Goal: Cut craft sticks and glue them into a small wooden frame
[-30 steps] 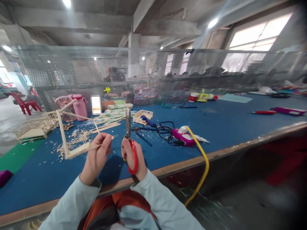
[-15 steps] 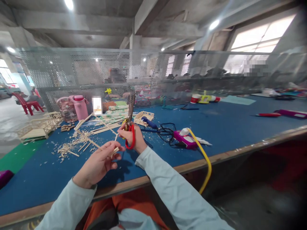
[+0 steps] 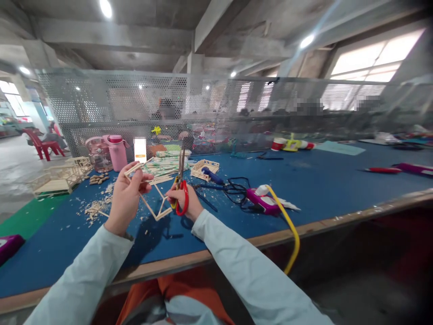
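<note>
My left hand [image 3: 126, 198] is closed round one side of a square frame of thin wooden sticks [image 3: 154, 205], held up above the blue table [image 3: 321, 180]. My right hand [image 3: 186, 201] grips red-handled scissors [image 3: 181, 189] with the blades pointing up, and its fingers touch the frame's right corner. Both hands are close together over the table's near part.
Wood chips and stick offcuts [image 3: 96, 206] lie left of my hands. Behind are a stack of sticks [image 3: 162, 164], a small stick tray [image 3: 203, 168], pink bottles [image 3: 117, 151] and a stick model [image 3: 56, 178]. A pink glue gun [image 3: 264, 201] with yellow cable [image 3: 291, 225] lies right.
My left hand has turned and raised the stick frame from lying low to upright. My right hand with the scissors has moved forward, away from my body, to the frame's corner.
</note>
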A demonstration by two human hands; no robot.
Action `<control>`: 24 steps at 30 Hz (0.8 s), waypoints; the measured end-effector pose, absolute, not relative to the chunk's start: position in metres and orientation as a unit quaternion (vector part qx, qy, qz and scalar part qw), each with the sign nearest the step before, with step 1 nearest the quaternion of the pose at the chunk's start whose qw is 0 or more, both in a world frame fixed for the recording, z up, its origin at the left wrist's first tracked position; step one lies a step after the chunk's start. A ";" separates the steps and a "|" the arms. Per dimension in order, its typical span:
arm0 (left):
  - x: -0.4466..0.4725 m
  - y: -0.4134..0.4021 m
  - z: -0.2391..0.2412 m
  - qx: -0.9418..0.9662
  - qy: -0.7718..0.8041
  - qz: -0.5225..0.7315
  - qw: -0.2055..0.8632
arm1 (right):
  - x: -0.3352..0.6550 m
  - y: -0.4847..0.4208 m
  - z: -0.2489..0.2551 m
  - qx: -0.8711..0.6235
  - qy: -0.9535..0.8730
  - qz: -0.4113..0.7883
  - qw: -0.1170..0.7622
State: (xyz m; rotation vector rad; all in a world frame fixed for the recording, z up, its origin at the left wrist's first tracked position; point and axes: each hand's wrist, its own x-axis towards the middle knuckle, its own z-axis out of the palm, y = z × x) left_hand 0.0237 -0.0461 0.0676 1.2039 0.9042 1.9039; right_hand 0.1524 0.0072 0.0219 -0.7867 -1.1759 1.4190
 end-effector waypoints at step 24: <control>0.039 -0.073 0.078 0.582 0.344 0.698 0.235 | 0.175 -0.091 0.052 -0.262 -0.640 0.429 0.581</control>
